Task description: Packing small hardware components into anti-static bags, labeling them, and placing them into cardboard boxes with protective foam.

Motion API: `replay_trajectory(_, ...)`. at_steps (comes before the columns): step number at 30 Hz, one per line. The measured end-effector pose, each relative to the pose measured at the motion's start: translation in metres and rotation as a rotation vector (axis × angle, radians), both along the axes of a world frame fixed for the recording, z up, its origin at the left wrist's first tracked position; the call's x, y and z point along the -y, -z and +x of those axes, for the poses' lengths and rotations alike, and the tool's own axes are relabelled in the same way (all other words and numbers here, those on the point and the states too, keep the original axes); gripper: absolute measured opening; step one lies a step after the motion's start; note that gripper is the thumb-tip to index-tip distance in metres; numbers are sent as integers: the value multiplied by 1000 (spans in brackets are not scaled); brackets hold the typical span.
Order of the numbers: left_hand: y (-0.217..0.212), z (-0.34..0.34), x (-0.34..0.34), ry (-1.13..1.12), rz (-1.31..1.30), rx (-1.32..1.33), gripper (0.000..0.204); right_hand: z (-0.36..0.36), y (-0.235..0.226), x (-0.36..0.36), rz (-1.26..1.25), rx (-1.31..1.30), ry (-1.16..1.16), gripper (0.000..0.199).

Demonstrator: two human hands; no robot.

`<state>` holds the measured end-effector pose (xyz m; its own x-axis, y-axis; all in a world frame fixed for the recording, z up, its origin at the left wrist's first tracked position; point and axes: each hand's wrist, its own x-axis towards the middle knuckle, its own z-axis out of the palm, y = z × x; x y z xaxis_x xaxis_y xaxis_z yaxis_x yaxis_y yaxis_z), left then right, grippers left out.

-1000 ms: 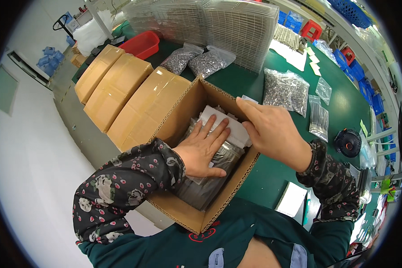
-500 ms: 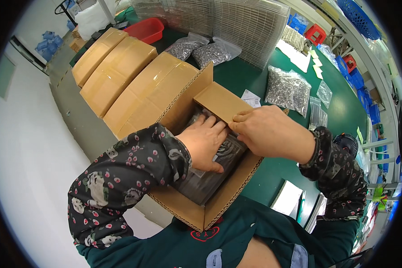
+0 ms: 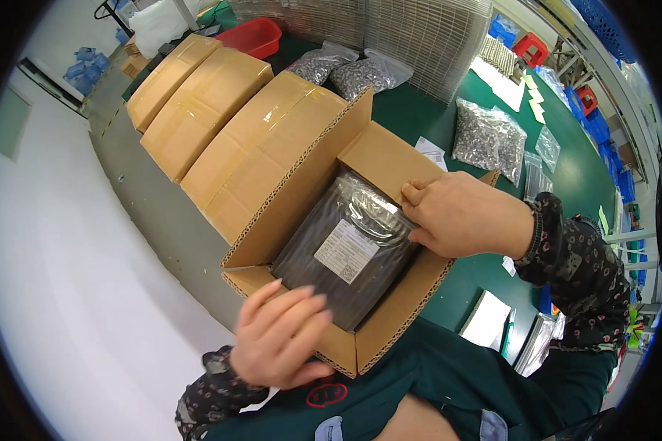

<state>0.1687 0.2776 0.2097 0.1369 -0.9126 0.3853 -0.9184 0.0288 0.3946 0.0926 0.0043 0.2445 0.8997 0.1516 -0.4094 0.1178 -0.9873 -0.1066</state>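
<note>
An open cardboard box (image 3: 309,184) stands tilted in the picture in front of me, its flaps spread. Inside lies a clear plastic-wrapped pack of dark strips (image 3: 301,257), with a white printed label (image 3: 347,251) on top. My right hand (image 3: 469,214) has its fingers closed on the edge of the far cardboard flap (image 3: 386,158). Over the near left rim of the box is my left hand (image 3: 281,342), its fingers apart and holding nothing; it is slightly smeared by motion. Whether it touches the near flap I cannot tell.
Several taped cardboard boxes (image 3: 250,140) line up at the left. Bags of small metallic parts (image 3: 489,138), a red bin (image 3: 251,38) and stacked wire racks (image 3: 426,44) occupy the green table (image 3: 449,294). A notepad (image 3: 485,317) and pen (image 3: 508,332) lie at the right.
My left hand has lifted off the pack and moved back toward me, baring the label. My right hand keeps hold of the flap. The whole view has shifted slightly.
</note>
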Motion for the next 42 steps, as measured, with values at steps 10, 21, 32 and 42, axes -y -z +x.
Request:
replay_trajectory(10,-5,0,40,-45,148,137,49,12,-5,2,-77,178,201,29)
replay_trajectory(21,50,5,101,51,359,77,63,3,14,8,-44,355,241,52)
replay_trajectory(32,43,25,133,67,336,158,67,-3,0,33,-93,592,297,20)
replay_trajectory(42,30,29,149,117,269,228,49,-7,12,37,18,555,407,12)
